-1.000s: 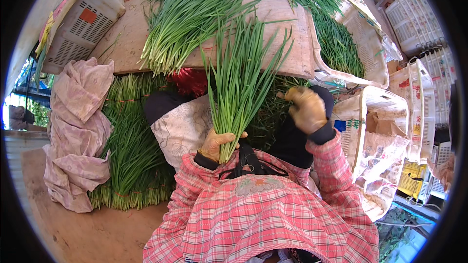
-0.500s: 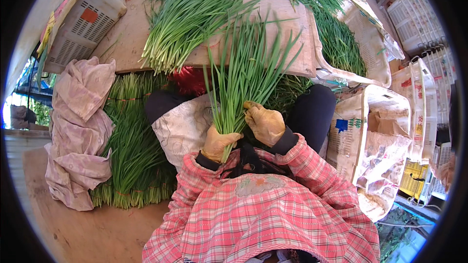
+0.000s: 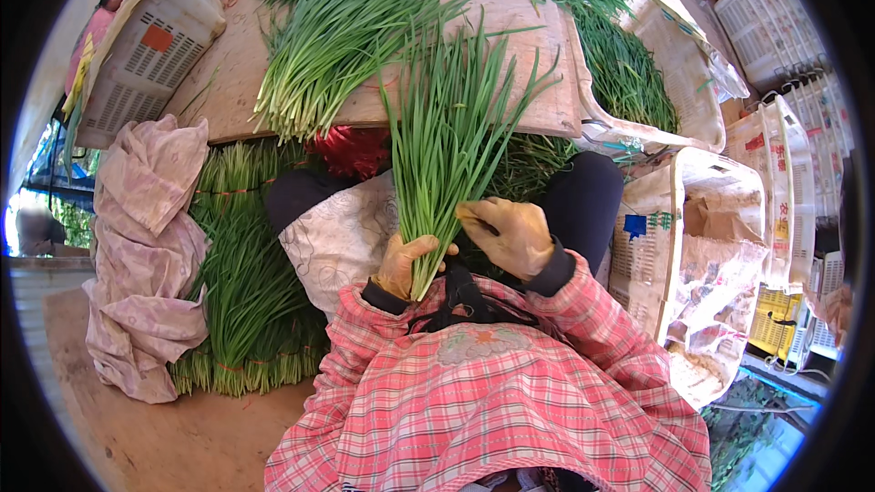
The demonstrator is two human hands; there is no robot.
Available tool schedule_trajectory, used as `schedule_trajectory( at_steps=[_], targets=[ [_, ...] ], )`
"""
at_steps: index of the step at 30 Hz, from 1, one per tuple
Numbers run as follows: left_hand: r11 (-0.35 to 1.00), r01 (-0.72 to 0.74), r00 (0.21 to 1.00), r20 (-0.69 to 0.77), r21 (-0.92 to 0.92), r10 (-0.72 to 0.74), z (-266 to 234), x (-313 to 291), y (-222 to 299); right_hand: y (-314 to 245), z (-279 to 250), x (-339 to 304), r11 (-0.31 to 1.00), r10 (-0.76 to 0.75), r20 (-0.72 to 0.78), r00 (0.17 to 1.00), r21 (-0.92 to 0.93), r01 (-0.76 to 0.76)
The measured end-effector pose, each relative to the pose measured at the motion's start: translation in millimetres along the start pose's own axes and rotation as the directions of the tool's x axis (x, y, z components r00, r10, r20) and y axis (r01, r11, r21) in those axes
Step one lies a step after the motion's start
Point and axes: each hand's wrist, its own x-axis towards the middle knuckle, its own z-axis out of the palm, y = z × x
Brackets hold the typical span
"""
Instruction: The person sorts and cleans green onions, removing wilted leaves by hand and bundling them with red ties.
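My left hand [image 3: 401, 264], in a yellowish glove, is wrapped round the lower ends of a loose bunch of garlic chives [image 3: 447, 141]. The long green leaves fan upward, away from my body. Just to the right of the stems is my right hand [image 3: 510, 235], gloved too, its fingertips pinched together near the bunch's edge. What they hold, if anything, is too small to make out. Beyond the bunch, a larger pile of garlic chives [image 3: 342, 50] lies on a wooden board [image 3: 538, 64], pale cut ends toward me.
Tied chive bundles [image 3: 251, 282] are stacked at my left beside a crumpled pinkish cloth [image 3: 146, 255]. A white crate [image 3: 150, 59] stands at the far left. Chives fill a lined crate [image 3: 629, 68] at the far right; another crate [image 3: 652, 255] stands by my right knee. A person [image 3: 96, 27] is at the far left.
My right hand has shifted slightly right and down, turning its back more upward. The bunch sits a little lower and more upright in my left hand. A person has come into view at far left.
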Motion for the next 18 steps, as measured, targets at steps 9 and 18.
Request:
schedule_trajectory(
  at_steps=[9, 18],
  targets=[
    [1.0, -0.021, 0.999, 0.031, -0.02, 0.022, 1.4, -1.8, -2.0, 15.4, 42.3, 46.2, 0.986, 0.152, 0.118, 0.981, 0.055, -0.159],
    [1.0, -0.014, 0.998, 0.06, -0.027, 0.016, -12.4, 2.7, -4.6, 34.0, 34.0, 18.5, 0.728, 0.387, -0.042, 0.921, 0.627, -0.277]
  ],
)
